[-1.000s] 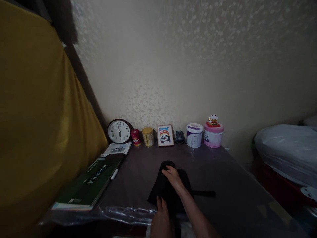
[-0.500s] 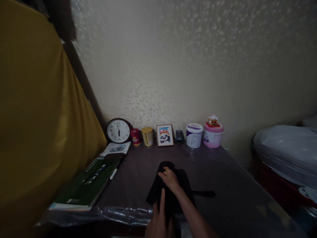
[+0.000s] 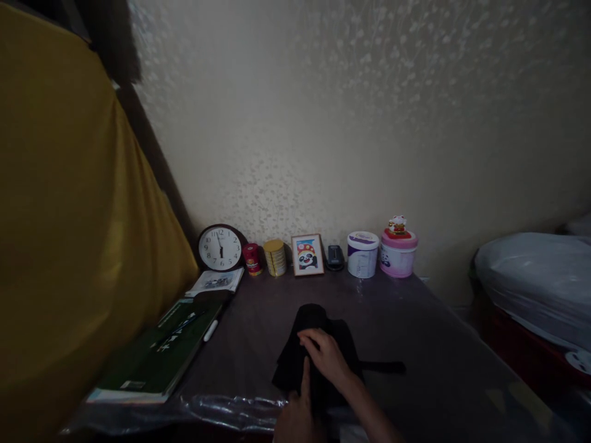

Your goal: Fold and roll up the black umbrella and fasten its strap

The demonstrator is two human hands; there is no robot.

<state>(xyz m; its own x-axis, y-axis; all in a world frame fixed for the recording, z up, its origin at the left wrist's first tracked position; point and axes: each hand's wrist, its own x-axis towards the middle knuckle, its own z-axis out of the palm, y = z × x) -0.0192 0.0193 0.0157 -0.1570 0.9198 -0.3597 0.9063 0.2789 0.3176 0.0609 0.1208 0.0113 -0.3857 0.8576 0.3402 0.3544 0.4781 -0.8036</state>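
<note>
A black cloth item [image 3: 339, 341], dark and loosely folded, lies near the front of the table, and its exact kind is hard to make out. From its right side a narrow black strap [image 3: 385, 367] sticks out. My right hand [image 3: 325, 357] rests across its middle with the fingers close together, pinching at the cloth. Below it, at the near edge, is my left hand [image 3: 298, 415]. Its index finger stretches forward along the cloth while the other fingers curl at it. The lower part of this hand is cut off by the frame.
Along the wall stand a clock [image 3: 220, 248], a red can [image 3: 252, 259], a yellow-lidded tin [image 3: 275, 258], a panda picture frame [image 3: 307, 255], a dark device [image 3: 335, 256] and two tubs, one topped by a cat figurine [image 3: 397, 226]. Left lie a green book [image 3: 161, 351] and white marker [image 3: 211, 330].
My right hand has slid slightly down, and its spread fingers have come together. On my left hand a second raised finger has curled in, leaving the index stretched out.
</note>
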